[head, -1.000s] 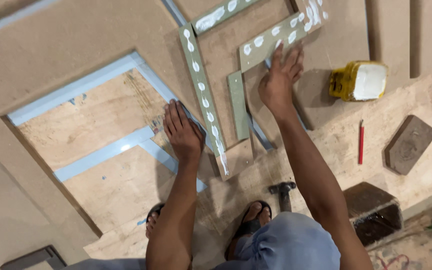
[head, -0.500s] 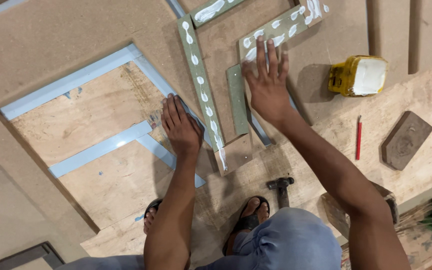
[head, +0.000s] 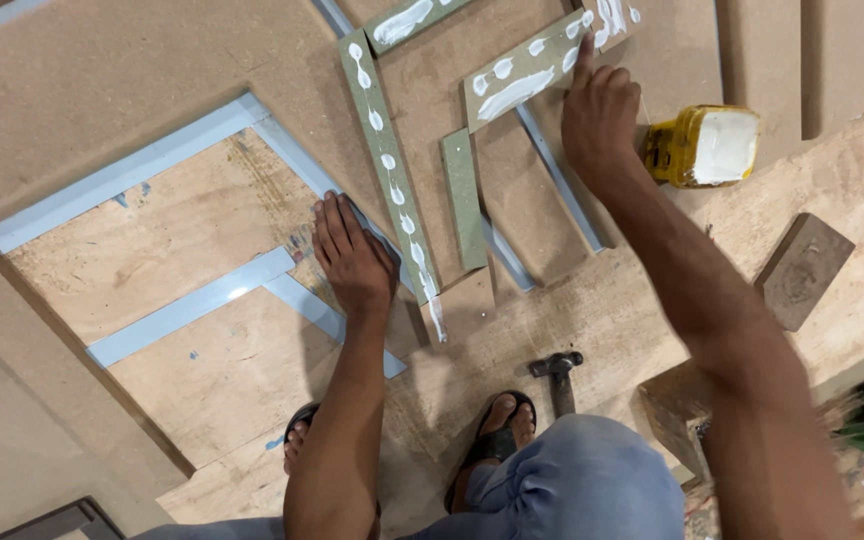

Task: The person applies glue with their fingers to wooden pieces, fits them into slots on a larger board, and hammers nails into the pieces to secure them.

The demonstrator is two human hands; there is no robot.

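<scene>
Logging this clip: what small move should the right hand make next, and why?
Probably draw the right hand down along the short green strip, spreading its white glue blobs: a fingertip already rests at the strip's upper end, and the blobs still look unspread.

Brown fibreboard sheets [head: 102,80] cover the floor. Landmark: yellow glue tub [head: 704,146], lying on the board. Left of tub: green strips [head: 388,160] dotted with white glue, one bare short strip [head: 463,198]. Below tub: hammer [head: 559,375]. Lower right of tub: dark block [head: 803,270].
</scene>
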